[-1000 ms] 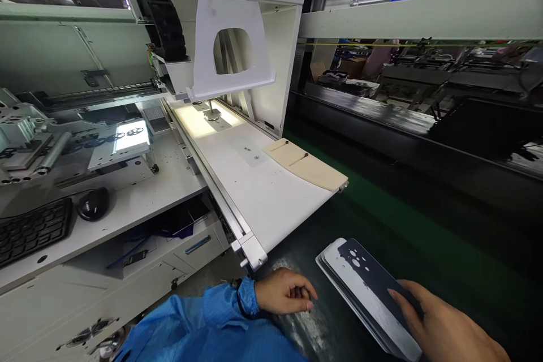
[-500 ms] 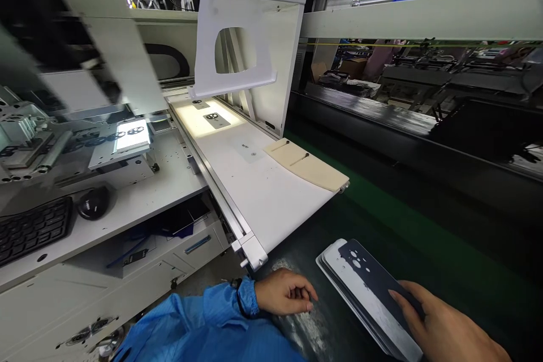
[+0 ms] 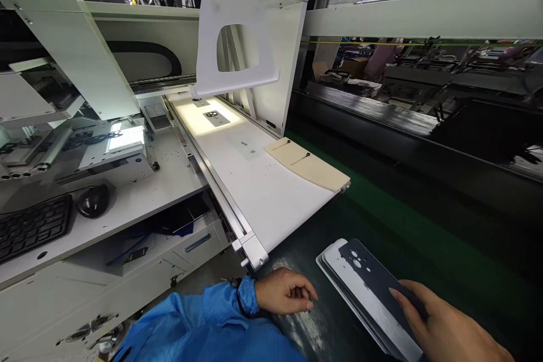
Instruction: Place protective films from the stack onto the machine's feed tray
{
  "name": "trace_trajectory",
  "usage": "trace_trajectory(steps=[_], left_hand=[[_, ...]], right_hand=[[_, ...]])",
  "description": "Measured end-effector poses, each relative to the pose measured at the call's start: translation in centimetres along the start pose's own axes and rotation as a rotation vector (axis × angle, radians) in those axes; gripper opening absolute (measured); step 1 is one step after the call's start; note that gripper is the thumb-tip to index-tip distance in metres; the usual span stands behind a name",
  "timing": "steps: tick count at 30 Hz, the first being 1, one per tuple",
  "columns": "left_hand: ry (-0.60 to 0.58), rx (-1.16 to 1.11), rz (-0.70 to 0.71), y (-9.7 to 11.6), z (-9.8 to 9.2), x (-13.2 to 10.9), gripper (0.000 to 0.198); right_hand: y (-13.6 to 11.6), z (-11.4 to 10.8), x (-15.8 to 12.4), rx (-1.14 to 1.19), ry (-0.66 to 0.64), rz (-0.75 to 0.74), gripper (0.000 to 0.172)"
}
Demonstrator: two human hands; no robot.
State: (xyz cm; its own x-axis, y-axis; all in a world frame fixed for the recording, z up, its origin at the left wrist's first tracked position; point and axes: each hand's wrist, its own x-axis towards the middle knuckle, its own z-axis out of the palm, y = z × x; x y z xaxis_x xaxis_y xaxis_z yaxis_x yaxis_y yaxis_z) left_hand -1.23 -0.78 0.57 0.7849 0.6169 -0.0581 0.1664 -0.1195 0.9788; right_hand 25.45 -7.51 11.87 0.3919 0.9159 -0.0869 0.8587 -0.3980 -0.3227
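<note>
At the lower right, my right hand grips the near end of a dark phone-shaped panel with round holes, its thumb on top. That panel lies on a stack of similar panels with a grey-white surface, on the dark green surface. My left hand rests left of the stack, fingers curled in loosely and touching no panel; nothing shows in it. On the white conveyor belt, a grey panel lies in the lit area, and a pale translucent sheet lies nearer.
A cream plate covers the belt's right edge. The belt's metal end bracket juts out near my left hand. On the left bench are a black mouse, a keyboard and a machine. A white bracket hangs over the belt.
The pale machine part at the upper left has shifted left, showing more of the opening behind it. Both hands and the stack look unmoved.
</note>
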Motion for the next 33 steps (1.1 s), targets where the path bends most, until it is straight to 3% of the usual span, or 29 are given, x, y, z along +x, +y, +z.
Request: trace_trajectory(steps=[24, 29, 33], left_hand=[[0.004, -0.042, 0.024, -0.1, 0.0, 0.0, 0.027], [0.010, -0.033, 0.038, -0.3, 0.1, 0.0, 0.026], [-0.005, -0.031, 0.029, -0.3, 0.0, -0.1, 0.027]], right_hand=[[-1.1, -1.0, -0.1, -0.029, -0.061, 0.025, 0.069], [-0.5, -0.5, 0.2, 0.008, 0.003, 0.007, 0.067], [1.4, 0.2, 0.4, 0.004, 0.126, -0.110, 0.058]])
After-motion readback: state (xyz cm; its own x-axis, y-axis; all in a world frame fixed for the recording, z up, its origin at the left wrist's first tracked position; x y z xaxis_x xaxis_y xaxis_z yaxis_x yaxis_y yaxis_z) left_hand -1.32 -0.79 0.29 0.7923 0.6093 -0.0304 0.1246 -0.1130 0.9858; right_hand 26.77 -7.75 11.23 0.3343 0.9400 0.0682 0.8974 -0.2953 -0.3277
